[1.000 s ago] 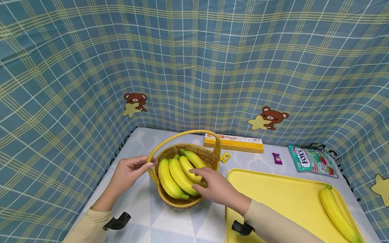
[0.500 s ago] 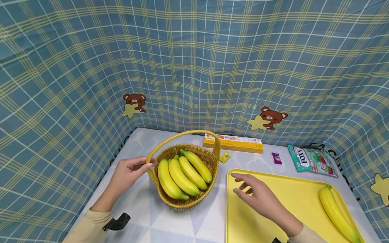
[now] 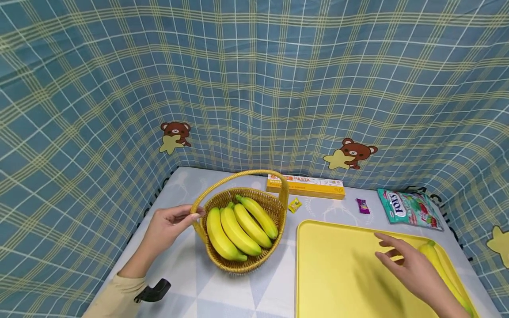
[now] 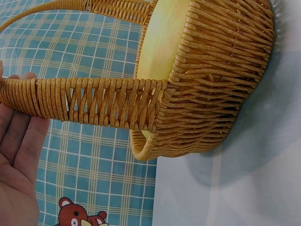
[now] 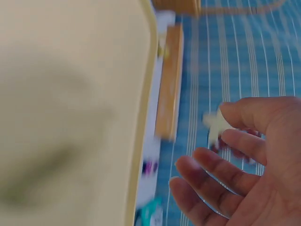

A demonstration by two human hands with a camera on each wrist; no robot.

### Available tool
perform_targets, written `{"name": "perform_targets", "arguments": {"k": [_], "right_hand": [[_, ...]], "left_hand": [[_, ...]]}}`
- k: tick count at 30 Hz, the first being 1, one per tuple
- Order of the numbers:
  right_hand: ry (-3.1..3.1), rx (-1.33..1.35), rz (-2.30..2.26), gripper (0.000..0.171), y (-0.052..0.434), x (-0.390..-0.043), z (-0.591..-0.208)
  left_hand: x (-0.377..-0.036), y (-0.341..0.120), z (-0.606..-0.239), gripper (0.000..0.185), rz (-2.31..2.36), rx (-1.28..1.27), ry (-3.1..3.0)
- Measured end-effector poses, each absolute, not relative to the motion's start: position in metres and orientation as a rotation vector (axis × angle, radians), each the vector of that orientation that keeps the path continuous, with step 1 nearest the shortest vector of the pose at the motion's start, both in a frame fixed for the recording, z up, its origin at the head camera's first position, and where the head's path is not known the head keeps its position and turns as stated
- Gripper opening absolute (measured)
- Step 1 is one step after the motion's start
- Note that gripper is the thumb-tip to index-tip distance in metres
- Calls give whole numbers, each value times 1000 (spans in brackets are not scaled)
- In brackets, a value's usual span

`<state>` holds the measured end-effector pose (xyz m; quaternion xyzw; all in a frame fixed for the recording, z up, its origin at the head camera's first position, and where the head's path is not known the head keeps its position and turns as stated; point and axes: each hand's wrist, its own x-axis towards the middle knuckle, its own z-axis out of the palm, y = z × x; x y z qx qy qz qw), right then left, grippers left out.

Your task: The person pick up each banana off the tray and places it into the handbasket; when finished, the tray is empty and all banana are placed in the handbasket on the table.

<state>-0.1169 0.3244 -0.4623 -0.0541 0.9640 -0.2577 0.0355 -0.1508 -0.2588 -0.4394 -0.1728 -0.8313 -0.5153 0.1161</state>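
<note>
Head view shows the left hand [image 3: 169, 225] at lower left of the frame, its fingers pinching the handle of one wicker basket [image 3: 260, 260], which holds four bananas [image 3: 234, 229]. At lower right, the right hand [image 3: 413, 269] hovers with relaxed, spread fingers and holds nothing, over one yellow tray [image 3: 338, 265], just beside a single banana [image 3: 435, 258] lying there. Behind on the counter [image 3: 191, 274] lie one pasta box [image 3: 306, 186], two small candies [image 3: 294, 205] and one sweets bag [image 3: 409, 209].
</note>
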Motion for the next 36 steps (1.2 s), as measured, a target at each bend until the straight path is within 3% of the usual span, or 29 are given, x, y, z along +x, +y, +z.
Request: {"name": "perform_targets", "arguments": {"k": [5, 12, 17, 21, 36], "right_hand": [[2957, -29, -692, 64, 375, -118, -467], [2962, 95, -484, 61, 429, -118, -491], [2838, 172, -412, 75, 456, -118, -507], [2723, 217, -440, 86, 466, -118, -516], [2684, 360, -488, 93, 455, -114, -519]], "left_hand": [[-151, -258, -440, 17, -1507, -509, -2433], [-152, -258, -440, 17, -1510, -536, -2417], [-151, -259, -441, 18, -1520, -535, -2421], [-151, -259, -441, 18, -1531, -530, -2416], [-150, -258, -440, 18, -1520, -510, -2425]]}}
